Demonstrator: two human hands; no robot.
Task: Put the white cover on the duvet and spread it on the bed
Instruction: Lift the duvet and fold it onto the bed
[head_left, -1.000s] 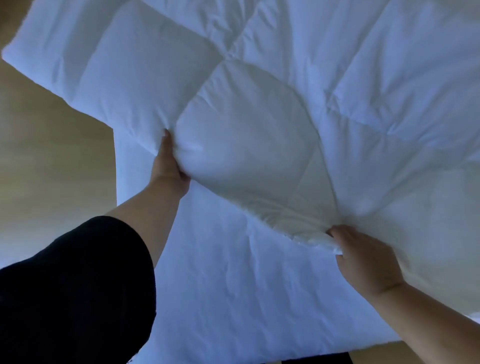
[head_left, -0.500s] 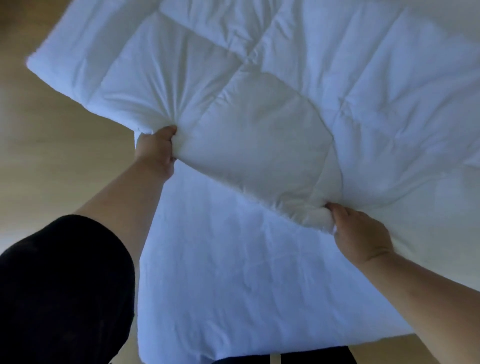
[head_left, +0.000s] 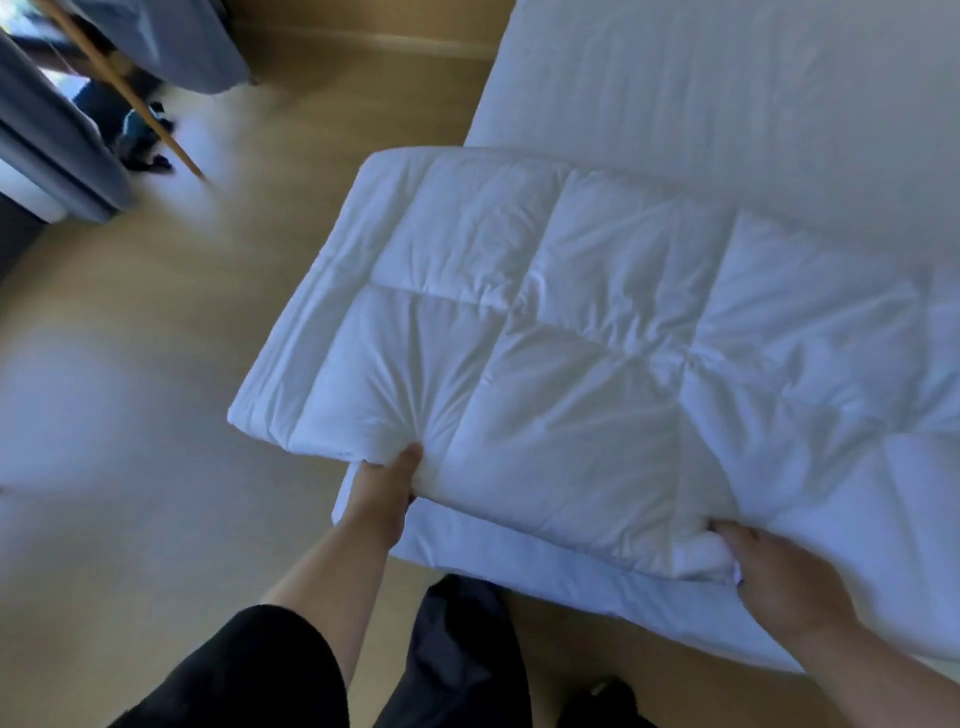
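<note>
The duvet (head_left: 597, 364) lies on the near left corner of the bed (head_left: 753, 93), its left end overhanging the floor (head_left: 130, 415). The left hand (head_left: 382, 493) grips its near edge toward the left, the right hand (head_left: 779, 577) toward the right. Curtains (head_left: 47, 130) hang far left, beyond the floor.

From where I stand I count one quilted white duvet (head_left: 597, 364), one bed (head_left: 753, 93) under it, two bare hands, the left hand (head_left: 384, 493) and the right hand (head_left: 779, 582), and one wooden pole (head_left: 130, 98) leaning across the floor.
</note>
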